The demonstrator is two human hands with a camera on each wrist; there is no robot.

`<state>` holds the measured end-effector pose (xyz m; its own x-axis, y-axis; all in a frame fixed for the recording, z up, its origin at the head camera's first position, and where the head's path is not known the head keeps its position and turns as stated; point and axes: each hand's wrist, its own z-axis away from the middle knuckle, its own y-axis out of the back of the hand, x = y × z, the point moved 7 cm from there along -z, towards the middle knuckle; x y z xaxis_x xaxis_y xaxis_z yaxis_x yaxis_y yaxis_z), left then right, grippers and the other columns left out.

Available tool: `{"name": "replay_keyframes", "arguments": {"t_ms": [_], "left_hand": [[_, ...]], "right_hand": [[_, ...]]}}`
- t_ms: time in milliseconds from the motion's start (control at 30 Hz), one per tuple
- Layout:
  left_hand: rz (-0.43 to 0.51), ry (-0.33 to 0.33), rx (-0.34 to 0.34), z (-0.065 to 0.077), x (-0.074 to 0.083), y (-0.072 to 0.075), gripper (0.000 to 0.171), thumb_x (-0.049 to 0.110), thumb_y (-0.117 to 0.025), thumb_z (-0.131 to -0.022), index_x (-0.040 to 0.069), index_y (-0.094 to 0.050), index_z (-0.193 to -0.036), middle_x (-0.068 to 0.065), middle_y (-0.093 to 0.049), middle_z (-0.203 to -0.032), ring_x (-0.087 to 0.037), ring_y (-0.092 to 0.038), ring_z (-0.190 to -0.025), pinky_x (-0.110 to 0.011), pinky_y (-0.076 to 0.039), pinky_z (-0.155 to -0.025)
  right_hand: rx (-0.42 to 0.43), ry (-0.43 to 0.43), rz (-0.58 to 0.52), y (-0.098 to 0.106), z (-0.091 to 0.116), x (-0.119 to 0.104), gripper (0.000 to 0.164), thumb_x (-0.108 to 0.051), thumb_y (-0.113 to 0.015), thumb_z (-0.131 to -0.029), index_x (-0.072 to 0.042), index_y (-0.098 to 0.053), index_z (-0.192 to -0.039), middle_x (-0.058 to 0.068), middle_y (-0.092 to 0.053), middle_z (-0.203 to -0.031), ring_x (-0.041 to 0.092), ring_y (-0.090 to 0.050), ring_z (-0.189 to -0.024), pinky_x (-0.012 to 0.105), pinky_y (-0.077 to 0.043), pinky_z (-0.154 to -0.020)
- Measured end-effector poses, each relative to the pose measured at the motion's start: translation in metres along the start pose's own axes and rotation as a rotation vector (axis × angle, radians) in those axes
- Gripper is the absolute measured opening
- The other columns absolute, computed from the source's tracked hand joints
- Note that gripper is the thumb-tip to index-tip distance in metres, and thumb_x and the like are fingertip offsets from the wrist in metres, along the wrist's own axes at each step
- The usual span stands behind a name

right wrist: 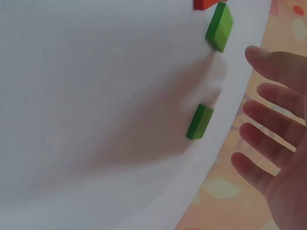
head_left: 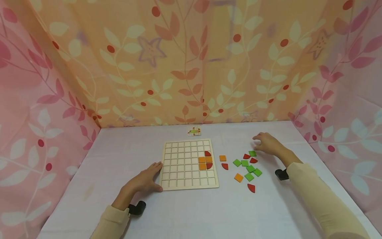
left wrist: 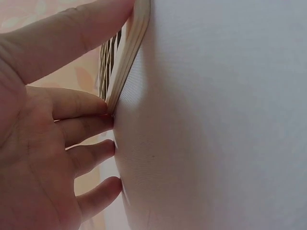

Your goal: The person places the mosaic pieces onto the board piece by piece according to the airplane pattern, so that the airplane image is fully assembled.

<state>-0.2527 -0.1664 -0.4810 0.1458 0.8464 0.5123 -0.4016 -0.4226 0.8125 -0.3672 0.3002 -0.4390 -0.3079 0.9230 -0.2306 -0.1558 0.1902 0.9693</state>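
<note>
Site: small curtained tabletop booth, fitted out like a recording station. Cannot tell whether the room around it is a home or a lab. Evidence: orange-yellow leaf-print curtain (head_left: 191, 66) hangs beyond the fingertips of both hands. Pink side curtain (head_left: 24, 86) to the left of the left hand (head_left: 144, 179); second pink curtain (head_left: 355, 109) to the right of the right hand (head_left: 267, 144). Beneath all fingers, pale cloth-covered table (head_left: 191, 215). Behind the left fingers, black wrist unit (head_left: 137, 208); behind the right, a matching black unit (head_left: 282, 174).
</note>
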Motion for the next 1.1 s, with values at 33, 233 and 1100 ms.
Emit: {"name": "replay_keyframes", "arguments": {"t_ms": [33, 233, 1100], "left_hand": [[-0.002, -0.002, -0.001, 0.0, 0.0, 0.0, 0.101, 0.022, -0.086, -0.069, 0.001, -0.031, -0.151, -0.018, -0.025, -0.16, -0.041, -0.018, -0.149, -0.063, -0.02, -0.116], [0.011, 0.008, -0.007, 0.0, 0.0, 0.0, 0.101, 0.022, -0.085, -0.07, 0.002, -0.03, -0.152, -0.017, -0.023, -0.161, -0.041, -0.017, -0.149, -0.062, -0.02, -0.116], [0.03, 0.012, -0.011, 0.001, 0.001, 0.001, 0.101, 0.021, -0.085, -0.071, 0.002, -0.029, -0.152, -0.017, -0.022, -0.161, -0.041, -0.015, -0.15, -0.062, -0.018, -0.117]], "right_hand": [[-0.007, -0.004, 0.011, -0.001, -0.001, 0.003, 0.046, -0.017, -0.071, -0.086, 0.008, -0.062, -0.123, 0.031, -0.059, -0.123, 0.048, -0.05, -0.117, 0.062, -0.038, -0.105], [-0.048, -0.068, 0.0, -0.006, -0.001, 0.019, 0.045, -0.013, -0.069, -0.083, 0.009, -0.061, -0.122, 0.031, -0.059, -0.122, 0.048, -0.05, -0.116, 0.062, -0.039, -0.104], [-0.075, -0.159, -0.027, -0.015, -0.001, 0.045, 0.03, -0.005, -0.067, -0.084, 0.006, -0.068, -0.112, 0.024, -0.064, -0.108, 0.045, -0.054, -0.108, 0.06, -0.042, -0.102]]}}
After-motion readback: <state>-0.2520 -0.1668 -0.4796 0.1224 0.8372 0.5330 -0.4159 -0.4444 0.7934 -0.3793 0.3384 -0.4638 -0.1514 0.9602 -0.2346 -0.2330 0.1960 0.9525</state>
